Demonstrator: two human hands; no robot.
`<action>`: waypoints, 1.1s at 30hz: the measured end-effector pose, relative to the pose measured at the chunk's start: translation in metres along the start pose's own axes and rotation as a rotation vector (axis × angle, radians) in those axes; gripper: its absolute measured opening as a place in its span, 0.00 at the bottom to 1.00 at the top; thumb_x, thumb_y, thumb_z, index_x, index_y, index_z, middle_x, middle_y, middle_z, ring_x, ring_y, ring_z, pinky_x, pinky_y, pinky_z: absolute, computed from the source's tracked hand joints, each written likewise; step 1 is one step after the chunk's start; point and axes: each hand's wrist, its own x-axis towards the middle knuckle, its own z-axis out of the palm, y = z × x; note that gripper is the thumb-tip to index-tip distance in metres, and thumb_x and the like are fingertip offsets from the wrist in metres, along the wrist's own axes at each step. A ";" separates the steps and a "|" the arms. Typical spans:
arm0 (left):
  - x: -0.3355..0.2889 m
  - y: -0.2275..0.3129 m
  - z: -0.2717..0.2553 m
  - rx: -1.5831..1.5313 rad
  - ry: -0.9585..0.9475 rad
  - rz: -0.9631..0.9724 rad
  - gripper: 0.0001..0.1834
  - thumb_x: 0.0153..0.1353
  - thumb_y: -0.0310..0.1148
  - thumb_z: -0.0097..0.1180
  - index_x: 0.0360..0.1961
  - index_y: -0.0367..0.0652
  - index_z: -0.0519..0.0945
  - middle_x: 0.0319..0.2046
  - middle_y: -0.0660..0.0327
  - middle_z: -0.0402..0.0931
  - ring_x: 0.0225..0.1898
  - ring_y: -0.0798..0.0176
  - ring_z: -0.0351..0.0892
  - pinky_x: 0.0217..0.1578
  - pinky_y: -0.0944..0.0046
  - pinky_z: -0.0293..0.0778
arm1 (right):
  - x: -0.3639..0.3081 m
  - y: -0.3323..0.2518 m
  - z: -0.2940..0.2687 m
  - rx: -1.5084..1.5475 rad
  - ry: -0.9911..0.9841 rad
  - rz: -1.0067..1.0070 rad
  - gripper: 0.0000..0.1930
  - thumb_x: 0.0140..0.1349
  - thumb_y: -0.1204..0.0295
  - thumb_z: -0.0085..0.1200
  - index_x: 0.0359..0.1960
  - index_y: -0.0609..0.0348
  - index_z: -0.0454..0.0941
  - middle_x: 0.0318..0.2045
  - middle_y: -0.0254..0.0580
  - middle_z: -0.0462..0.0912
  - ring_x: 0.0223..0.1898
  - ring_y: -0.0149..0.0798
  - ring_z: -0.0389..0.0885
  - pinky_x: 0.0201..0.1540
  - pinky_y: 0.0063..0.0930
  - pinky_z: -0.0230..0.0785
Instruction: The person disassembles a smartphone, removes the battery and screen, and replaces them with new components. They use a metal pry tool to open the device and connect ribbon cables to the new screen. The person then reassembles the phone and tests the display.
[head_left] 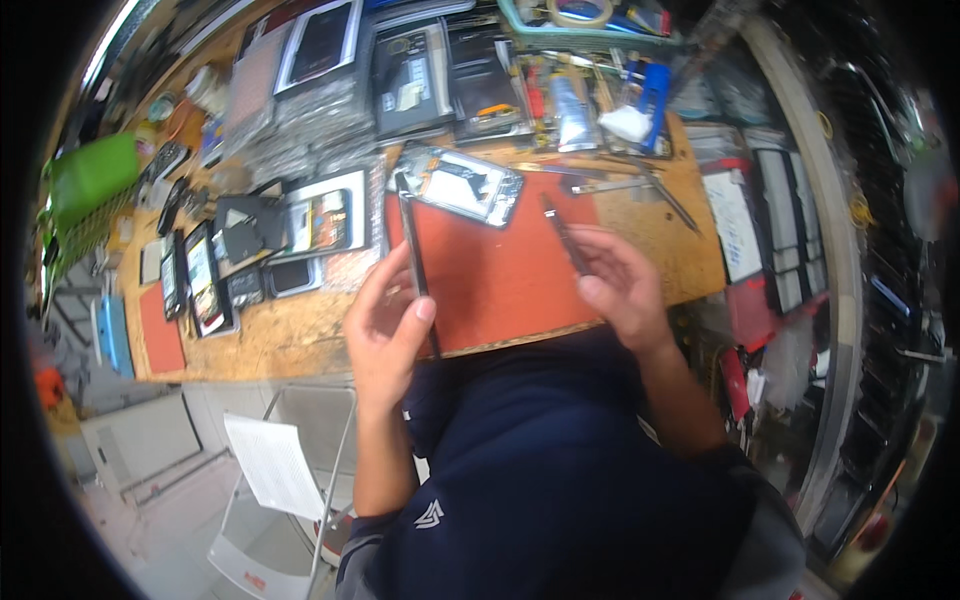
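My left hand [385, 325] is closed round a thin dark slab [416, 250] held upright, its narrow edge toward me; it looks like a phone, but its faces are hidden. Between the thumb and fingers of my right hand [622, 290] is a slim dark pen-like tool [567, 240] with a paler tip, pointing away and to the left. Beyond both hands, an opened phone [465, 187] lies with its inside up at the far edge of an orange-red work mat [480, 290]. Both hands are apart, over the mat's near half.
Phones and phone parts [325, 218] crowd the left of the wooden bench [290, 345]. Bagged panels [310, 120] are stacked at the back left. Tools [570, 105] and a turquoise tray [590, 35] stand behind. Tweezers [668, 200] lie right of the mat. A folding chair [275, 465] stands at lower left.
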 end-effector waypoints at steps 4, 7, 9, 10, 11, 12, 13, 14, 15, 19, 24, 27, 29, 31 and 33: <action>-0.007 0.024 -0.002 0.886 -0.141 0.331 0.33 0.50 0.28 0.76 0.62 0.44 0.87 0.58 0.50 0.78 0.59 0.49 0.78 0.61 0.50 0.75 | -0.002 -0.006 0.004 -0.094 -0.031 -0.030 0.27 0.68 0.79 0.66 0.68 0.75 0.75 0.68 0.51 0.74 0.66 0.40 0.79 0.69 0.36 0.73; -0.010 0.032 -0.004 1.043 -0.264 0.268 0.33 0.46 0.28 0.76 0.59 0.48 0.88 0.61 0.48 0.76 0.64 0.41 0.74 0.63 0.46 0.72 | -0.004 -0.011 0.004 -0.123 -0.065 -0.036 0.28 0.67 0.79 0.68 0.67 0.76 0.75 0.69 0.54 0.73 0.67 0.42 0.78 0.70 0.38 0.74; -0.006 0.031 -0.006 1.161 -0.291 0.317 0.31 0.48 0.29 0.76 0.59 0.47 0.88 0.64 0.48 0.75 0.66 0.40 0.72 0.64 0.45 0.71 | -0.004 -0.012 0.004 -0.150 -0.076 -0.044 0.28 0.65 0.79 0.70 0.66 0.77 0.76 0.69 0.54 0.73 0.67 0.41 0.79 0.69 0.38 0.76; -0.004 0.030 -0.005 1.224 -0.302 0.316 0.31 0.49 0.29 0.76 0.59 0.47 0.88 0.65 0.47 0.75 0.67 0.40 0.71 0.65 0.45 0.70 | -0.004 -0.012 0.004 -0.171 -0.077 -0.048 0.28 0.65 0.80 0.71 0.65 0.77 0.77 0.69 0.54 0.73 0.67 0.41 0.79 0.69 0.37 0.76; -0.003 0.029 -0.003 1.266 -0.282 0.386 0.29 0.52 0.28 0.75 0.59 0.46 0.88 0.64 0.47 0.76 0.67 0.41 0.72 0.64 0.46 0.71 | -0.004 -0.011 0.005 -0.193 -0.079 -0.053 0.28 0.64 0.80 0.71 0.65 0.76 0.77 0.69 0.55 0.73 0.67 0.41 0.79 0.68 0.37 0.77; -0.002 0.028 0.001 1.312 -0.260 0.432 0.27 0.54 0.28 0.74 0.59 0.45 0.87 0.64 0.47 0.77 0.66 0.41 0.74 0.64 0.47 0.72 | -0.005 -0.011 0.006 -0.216 -0.058 -0.062 0.28 0.64 0.80 0.72 0.64 0.76 0.77 0.69 0.54 0.73 0.67 0.41 0.79 0.68 0.37 0.77; -0.002 0.026 0.006 1.359 -0.232 0.477 0.26 0.57 0.27 0.73 0.59 0.44 0.87 0.63 0.47 0.78 0.65 0.41 0.75 0.63 0.47 0.73 | -0.006 -0.010 0.008 -0.239 -0.039 -0.071 0.28 0.63 0.80 0.72 0.64 0.76 0.78 0.69 0.54 0.73 0.66 0.41 0.79 0.68 0.37 0.77; -0.002 0.023 0.014 1.176 -0.222 0.413 0.24 0.60 0.27 0.71 0.59 0.42 0.86 0.60 0.47 0.80 0.63 0.43 0.78 0.62 0.49 0.74 | -0.007 -0.008 0.010 -0.261 -0.020 -0.080 0.27 0.63 0.80 0.72 0.63 0.75 0.78 0.69 0.54 0.73 0.66 0.40 0.79 0.68 0.37 0.78; -0.003 0.020 0.023 0.995 -0.208 0.347 0.22 0.63 0.26 0.70 0.59 0.41 0.86 0.58 0.48 0.82 0.60 0.44 0.81 0.61 0.50 0.76 | -0.008 -0.007 0.012 -0.302 0.013 -0.074 0.28 0.62 0.79 0.74 0.63 0.74 0.79 0.68 0.54 0.74 0.66 0.40 0.79 0.67 0.36 0.78; -0.014 0.007 0.068 0.240 -0.230 0.012 0.17 0.78 0.26 0.58 0.64 0.31 0.79 0.49 0.54 0.87 0.49 0.66 0.86 0.50 0.65 0.83 | -0.009 0.000 0.024 -0.527 0.180 -0.180 0.32 0.52 0.68 0.82 0.57 0.68 0.83 0.62 0.53 0.79 0.60 0.47 0.84 0.60 0.39 0.80; -0.011 -0.003 0.097 0.025 -0.210 -0.032 0.18 0.77 0.23 0.59 0.65 0.31 0.77 0.48 0.58 0.84 0.47 0.70 0.85 0.50 0.67 0.83 | -0.013 -0.002 0.024 -0.774 0.305 -0.349 0.35 0.46 0.64 0.85 0.56 0.65 0.83 0.60 0.54 0.81 0.58 0.55 0.85 0.61 0.45 0.79; -0.010 -0.005 0.099 0.048 -0.206 -0.032 0.17 0.76 0.22 0.60 0.63 0.31 0.79 0.48 0.58 0.84 0.46 0.70 0.84 0.49 0.68 0.83 | -0.017 -0.002 0.019 -0.790 0.326 -0.350 0.37 0.45 0.65 0.85 0.57 0.65 0.82 0.60 0.54 0.81 0.59 0.56 0.84 0.61 0.45 0.79; -0.010 -0.008 0.101 0.051 -0.215 -0.037 0.17 0.75 0.22 0.60 0.63 0.32 0.79 0.47 0.59 0.83 0.45 0.71 0.83 0.47 0.69 0.82 | -0.018 -0.001 0.017 -0.788 0.326 -0.356 0.38 0.45 0.65 0.86 0.58 0.65 0.81 0.61 0.55 0.80 0.60 0.56 0.84 0.61 0.45 0.79; -0.008 -0.010 0.104 0.081 -0.212 -0.034 0.17 0.75 0.22 0.61 0.63 0.32 0.80 0.45 0.61 0.82 0.44 0.72 0.82 0.45 0.70 0.81 | -0.020 0.000 0.019 -0.814 0.314 -0.378 0.40 0.44 0.65 0.86 0.59 0.66 0.80 0.62 0.55 0.78 0.61 0.56 0.83 0.62 0.45 0.78; -0.004 -0.010 0.106 0.127 -0.196 -0.051 0.17 0.75 0.22 0.61 0.63 0.33 0.80 0.44 0.62 0.80 0.42 0.73 0.80 0.43 0.70 0.79 | -0.024 0.000 0.022 -0.804 0.296 -0.367 0.43 0.44 0.64 0.87 0.61 0.68 0.79 0.65 0.57 0.76 0.62 0.56 0.81 0.63 0.44 0.78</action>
